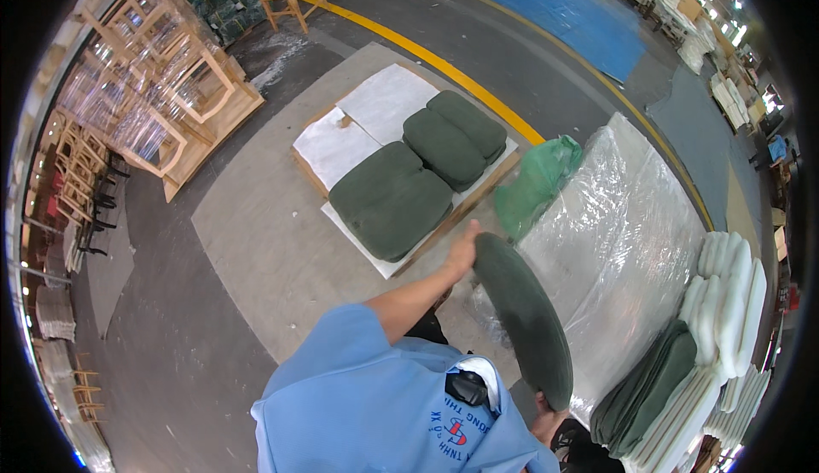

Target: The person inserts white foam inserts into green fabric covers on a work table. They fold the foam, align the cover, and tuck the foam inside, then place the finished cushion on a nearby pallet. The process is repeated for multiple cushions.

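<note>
A dark green seat cushion (527,319) is held on edge in front of my body, between both hands. My left hand (464,249) is closed on its far end, and my right hand (546,422) grips its near end; the right fingers are partly hidden. Just beyond, several matching green cushions (388,200) lie on a low pallet covered with white sheets (401,91). A crumpled green plastic bag (536,185) lies to the right of that pallet.
A large plastic-wrapped block (627,217) stands at my right. Near it are stacked green covers (644,388) and white foam pads (725,302). Wooden chair frames (162,89) stand on a pallet at the far left. A yellow floor line (426,55) runs behind the cushion pallet.
</note>
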`<state>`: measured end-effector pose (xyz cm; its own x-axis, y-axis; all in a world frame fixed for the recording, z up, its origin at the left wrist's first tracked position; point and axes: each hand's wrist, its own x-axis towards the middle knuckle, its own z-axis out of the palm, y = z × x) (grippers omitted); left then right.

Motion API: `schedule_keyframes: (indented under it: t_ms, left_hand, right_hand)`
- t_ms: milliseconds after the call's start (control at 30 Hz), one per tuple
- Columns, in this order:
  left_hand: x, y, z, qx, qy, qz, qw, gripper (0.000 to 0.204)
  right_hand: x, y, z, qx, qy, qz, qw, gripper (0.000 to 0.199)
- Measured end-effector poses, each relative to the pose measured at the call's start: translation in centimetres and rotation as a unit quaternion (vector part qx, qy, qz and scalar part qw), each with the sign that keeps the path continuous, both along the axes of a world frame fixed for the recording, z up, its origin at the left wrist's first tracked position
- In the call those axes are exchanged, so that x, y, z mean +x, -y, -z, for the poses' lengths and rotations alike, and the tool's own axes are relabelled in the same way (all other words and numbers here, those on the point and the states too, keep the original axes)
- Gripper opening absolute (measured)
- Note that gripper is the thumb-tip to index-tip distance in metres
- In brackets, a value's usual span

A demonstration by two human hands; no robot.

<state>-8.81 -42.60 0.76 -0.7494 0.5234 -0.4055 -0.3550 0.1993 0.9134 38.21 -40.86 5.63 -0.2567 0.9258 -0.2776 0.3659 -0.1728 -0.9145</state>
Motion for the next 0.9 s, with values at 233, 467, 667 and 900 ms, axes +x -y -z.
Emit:
schedule_keyframes:
  t_ms: [233, 467, 667, 900]
  left_hand:
    - [2.2, 15.5, 1.7, -0.082, 0.127, -0.199, 0.968, 0.084]
    - [-0.6, 25.7, 0.3, -0.238, 0.141, -0.193, 0.941, 0.087]
    - [-8.0, 32.3, 0.9, -0.243, 0.116, -0.176, 0.947, 0.066]
    - [-15.3, 41.4, -0.3, -0.215, 0.194, -0.121, 0.949, 0.045]
  right_hand:
    - [-5.2, -1.5, -5.0, 0.03, -0.031, -0.156, 0.987, 0.049]
    - [-15.9, 0.1, -5.8, -0.242, -0.172, -0.234, 0.926, 0.066]
    - [-25.6, 4.0, -3.6, -0.314, -0.136, -0.204, 0.917, 0.064]
    - [-37.9, 6.0, 0.5, -0.297, -0.139, -0.077, 0.942, 0.061]
